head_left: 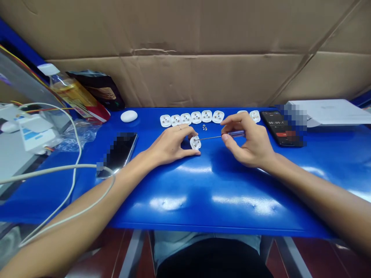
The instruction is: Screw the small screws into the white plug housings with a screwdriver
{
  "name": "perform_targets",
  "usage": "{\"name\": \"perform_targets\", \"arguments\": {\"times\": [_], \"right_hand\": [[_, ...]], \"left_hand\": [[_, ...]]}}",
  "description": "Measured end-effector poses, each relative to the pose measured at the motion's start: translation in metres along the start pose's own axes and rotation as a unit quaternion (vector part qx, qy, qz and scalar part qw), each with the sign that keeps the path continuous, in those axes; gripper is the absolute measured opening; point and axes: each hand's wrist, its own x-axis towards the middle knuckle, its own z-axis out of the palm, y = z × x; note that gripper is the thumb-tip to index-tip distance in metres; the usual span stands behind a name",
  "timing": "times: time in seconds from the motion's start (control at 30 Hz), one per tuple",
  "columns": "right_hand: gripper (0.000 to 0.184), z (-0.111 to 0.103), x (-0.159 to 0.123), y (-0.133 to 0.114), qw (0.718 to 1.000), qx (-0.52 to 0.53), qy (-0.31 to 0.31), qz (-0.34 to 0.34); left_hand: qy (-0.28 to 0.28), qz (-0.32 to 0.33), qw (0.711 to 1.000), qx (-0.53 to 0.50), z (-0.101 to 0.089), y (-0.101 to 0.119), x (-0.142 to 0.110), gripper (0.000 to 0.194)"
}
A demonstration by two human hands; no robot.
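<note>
**Screwdriver tip brought to the ninth visible white piece**

Nearest, the glossy blue tabletop (185, 189) was seen, with a pale cable (58, 168) draped at the left. Just beyond, a rounded white plastic piece (195, 143) was pinched by its edges in the nearly closed left hand (171, 144), over the middle of the tabletop. And in from the right: a thin-shafted screwdriver with a translucent purple handle (236, 133) was gripped by the right hand (251, 143), thumb and fingers closed round it, its tip laid at the metal fittings. It was judged that a fitting was being worked; steady edges and a well-seated tip were called for by the next move.

Two dark phones were counted, one at the left (118, 152), one at the right (279, 129). Beyond the held piece, tiny metal parts (204, 127) were clustered, too small to be counted surely. Behind them, similar white pieces (196, 117) were lined up: six at the left, two by the right hand, partly masked. One smooth white oval object (129, 116), one capped bottle of yellow liquid (75, 94), one black pouch (106, 90) and one flat white box (327, 110) were spotted, backed by brown cardboard (214, 77).
</note>
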Motion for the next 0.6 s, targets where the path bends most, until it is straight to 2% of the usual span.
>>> {"name": "perform_targets", "arguments": {"times": [0.1,0.27,0.4,0.53,0.6], "right_hand": [[0.013,-0.0004,0.0,-0.0004,0.999,-0.035,0.002,0.019],[0.02,-0.0008,0.0002,-0.002,1.0,-0.006,-0.001,0.0],[0.011,-0.0003,-0.0012,-0.0023,0.999,-0.049,-0.006,0.011],[0.027,0.0005,-0.0015,-0.0016,1.0,-0.001,-0.001,-0.011],[0.025,0.0007,-0.0012,-0.0013,1.0,-0.002,0.004,-0.002]], "left_hand": [[-0.001,-0.002,1.0,-0.002,-0.0002,0.0004,0.0003,0.041],[0.003,0.004,1.0,-0.004,-0.0003,0.0011,0.0004,0.042],[-0.001,0.004,1.0,0.0,-0.0006,0.0015,0.0003,0.039],[-0.002,-0.002,1.0,0.001,-0.0005,0.0009,-0.0001,0.043],[-0.002,-0.002,1.0,-0.001,-0.0001,0.0005,-0.0002,0.043]]}}
